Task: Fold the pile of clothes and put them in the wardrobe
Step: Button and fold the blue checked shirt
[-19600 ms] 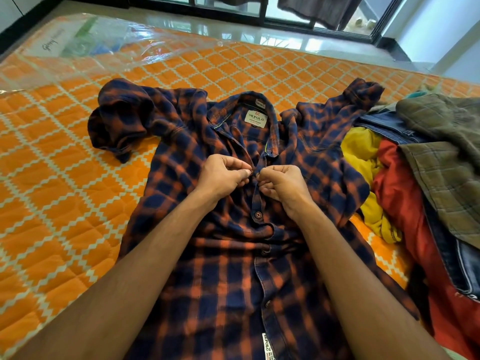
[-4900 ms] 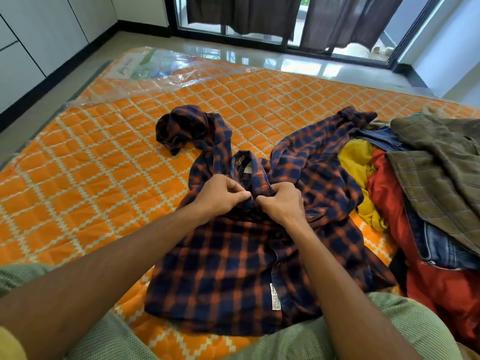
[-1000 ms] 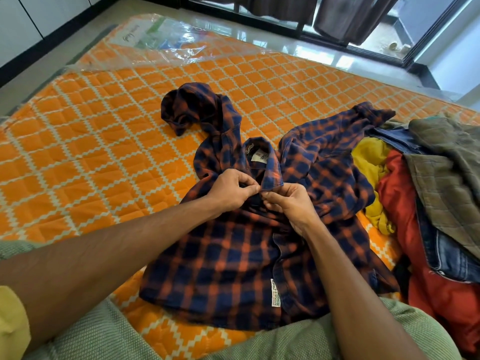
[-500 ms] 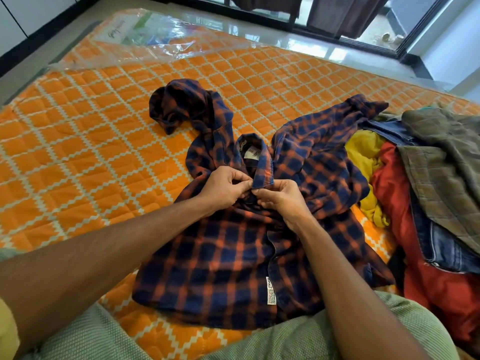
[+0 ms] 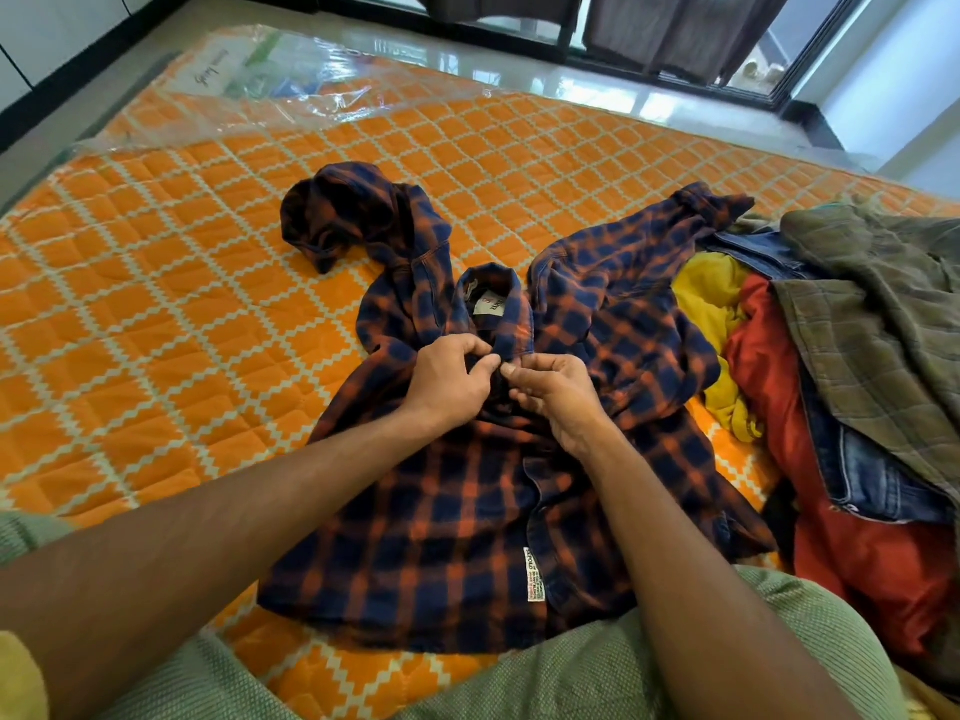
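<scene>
A navy and orange plaid shirt [image 5: 431, 517] lies front up on the orange quilted mattress [image 5: 156, 314], its collar raised and both sleeves bunched toward the far side. My left hand [image 5: 452, 381] and my right hand [image 5: 558, 394] meet just below the collar, each pinching the shirt's front placket near the top button. A pile of clothes [image 5: 852, 387] sits to the right: yellow, red, denim and olive checked pieces.
Clear plastic wrapping [image 5: 270, 85] covers the mattress's far left corner. Beyond the mattress lie a glossy floor and a dark-framed glass door [image 5: 675, 39] with curtains. White cabinet fronts [image 5: 47, 28] line the far left. My green-trousered knees fill the bottom edge.
Over the last second my hands stayed at the collar, working the top of the placket; the collar now stands a little higher and my right fingers have loosened slightly.
</scene>
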